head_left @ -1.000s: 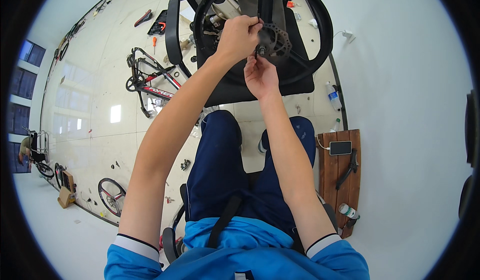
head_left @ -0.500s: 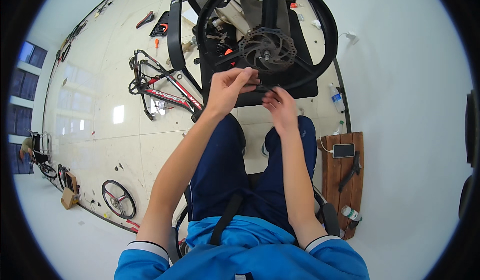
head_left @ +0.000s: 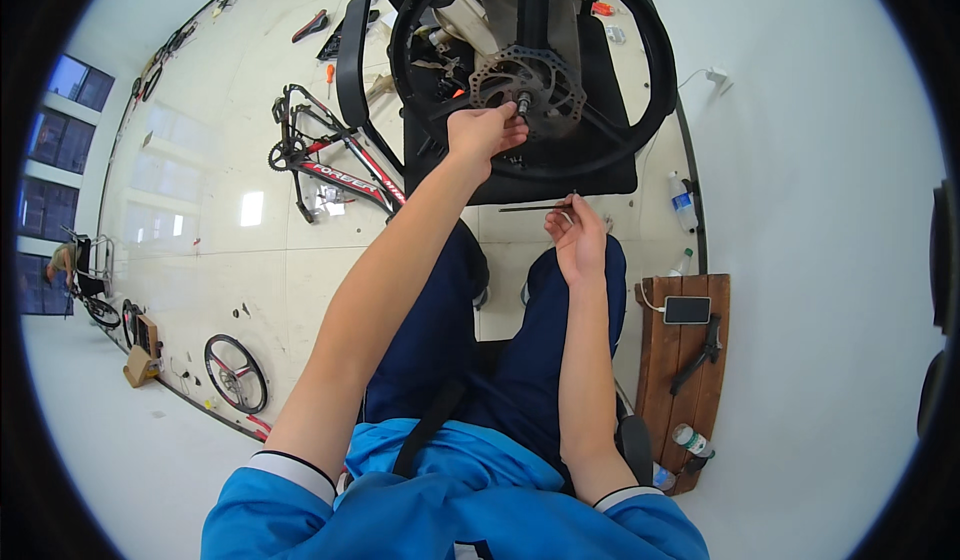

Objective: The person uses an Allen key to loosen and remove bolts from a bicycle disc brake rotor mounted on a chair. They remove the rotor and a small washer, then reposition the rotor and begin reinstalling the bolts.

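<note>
A black bicycle wheel [head_left: 655, 65] with a toothed brake disc [head_left: 565, 100] lies across a black chair [head_left: 590, 186] in front of me. My left hand [head_left: 484, 136] is at the hub, its fingertips pinched together beside the axle [head_left: 523, 106]. Whether they grip the axle end or some small part on it is hidden. Below the wheel, over my right knee, my right hand [head_left: 578, 242] holds a thin dark rod [head_left: 532, 208] between thumb and fingers. The rod points left, apart from the wheel.
A red-and-black bicycle frame [head_left: 345, 182] lies on the floor at left, near an orange screwdriver [head_left: 330, 75] and a saddle [head_left: 311, 27]. At right, a wooden bench [head_left: 655, 370] carries a phone [head_left: 687, 310] and a bottle [head_left: 692, 441]. Another person [head_left: 62, 263] is far left.
My hands have moved apart. The left has gone up to the axle; the right has drawn down, holding the thin rod that was between both hands.
</note>
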Demonstrator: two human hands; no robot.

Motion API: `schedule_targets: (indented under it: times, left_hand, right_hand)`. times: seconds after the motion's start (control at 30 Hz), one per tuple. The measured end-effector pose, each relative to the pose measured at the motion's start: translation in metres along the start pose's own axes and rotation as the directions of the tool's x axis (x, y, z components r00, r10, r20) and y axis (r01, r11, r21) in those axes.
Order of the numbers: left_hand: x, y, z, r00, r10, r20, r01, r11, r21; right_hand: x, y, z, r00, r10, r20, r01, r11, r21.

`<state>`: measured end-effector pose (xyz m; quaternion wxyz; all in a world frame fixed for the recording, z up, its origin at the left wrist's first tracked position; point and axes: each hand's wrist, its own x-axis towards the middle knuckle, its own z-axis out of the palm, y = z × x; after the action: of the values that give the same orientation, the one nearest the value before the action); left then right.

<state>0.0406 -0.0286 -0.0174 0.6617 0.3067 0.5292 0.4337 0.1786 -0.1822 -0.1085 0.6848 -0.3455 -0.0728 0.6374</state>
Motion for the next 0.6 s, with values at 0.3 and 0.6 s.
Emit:
schedule_targets:
  times: [0.3,0.6]
  left_hand:
    - [0.006,0.007,0.013,0.991,-0.058,-0.119,0.049,0.995,-0.085]
    - [0.003,-0.007,-0.01,0.999,0.039,0.03,-0.04,0.998,0.041]
  right_hand:
    - [-0.009,0.001,-0.003,1.0,0.0,0.0,0.0,0.999,0.038]
    - [-0.019,-0.001,0.005,0.997,-0.064,-0.049,0.052,0.978,-0.202]
